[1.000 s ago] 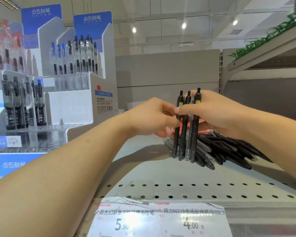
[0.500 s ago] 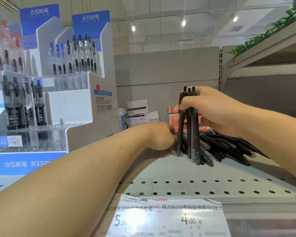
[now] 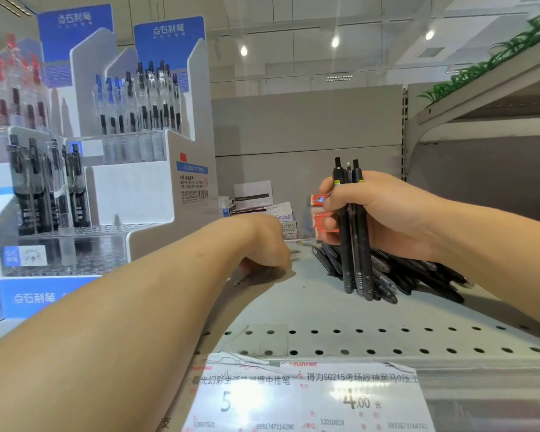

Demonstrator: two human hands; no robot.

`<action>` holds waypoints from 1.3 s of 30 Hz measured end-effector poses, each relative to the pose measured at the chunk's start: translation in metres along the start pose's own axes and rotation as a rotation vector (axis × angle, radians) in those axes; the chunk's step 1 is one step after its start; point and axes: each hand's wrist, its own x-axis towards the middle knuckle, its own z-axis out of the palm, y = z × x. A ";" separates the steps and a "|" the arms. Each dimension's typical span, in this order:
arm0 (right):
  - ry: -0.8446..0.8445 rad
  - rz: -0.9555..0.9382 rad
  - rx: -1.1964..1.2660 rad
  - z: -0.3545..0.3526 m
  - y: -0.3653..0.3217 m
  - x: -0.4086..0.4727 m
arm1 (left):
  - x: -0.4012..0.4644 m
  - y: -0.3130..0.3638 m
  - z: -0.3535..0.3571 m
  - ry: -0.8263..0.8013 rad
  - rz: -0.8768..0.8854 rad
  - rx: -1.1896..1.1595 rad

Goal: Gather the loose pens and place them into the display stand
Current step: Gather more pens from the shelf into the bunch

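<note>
My right hand (image 3: 390, 213) grips a bundle of black pens (image 3: 354, 244) upright, tips pointing down, just above a pile of loose black pens (image 3: 418, 274) lying on the grey shelf (image 3: 309, 310). My left hand (image 3: 264, 241) is down on the shelf to the left of the pile, back up and fingers curled under. A dark pen (image 3: 240, 280) shows beneath it, mostly hidden. The white and blue tiered display stand (image 3: 150, 194) stands at the left, with rows of upright pens in its upper tiers.
Small white boxes (image 3: 262, 204) and red boxes (image 3: 320, 219) sit at the back of the shelf. Price labels (image 3: 309, 397) run along the perforated front edge. Another shelf (image 3: 487, 92) with green plants overhangs at the upper right.
My left hand left the bundle, dipped to the pile and drew back leftward along the shelf. My right hand stays in place, holding the bundle upright.
</note>
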 end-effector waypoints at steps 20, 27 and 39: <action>0.318 -0.060 0.127 -0.003 0.008 0.007 | -0.021 0.016 -0.016 0.166 0.465 -1.108; 0.327 -0.066 -0.023 0.003 0.013 0.004 | -0.024 0.025 -0.014 0.285 0.478 -0.858; 0.187 -0.103 -0.087 0.007 0.011 0.000 | 0.011 0.029 0.002 0.110 0.227 -0.082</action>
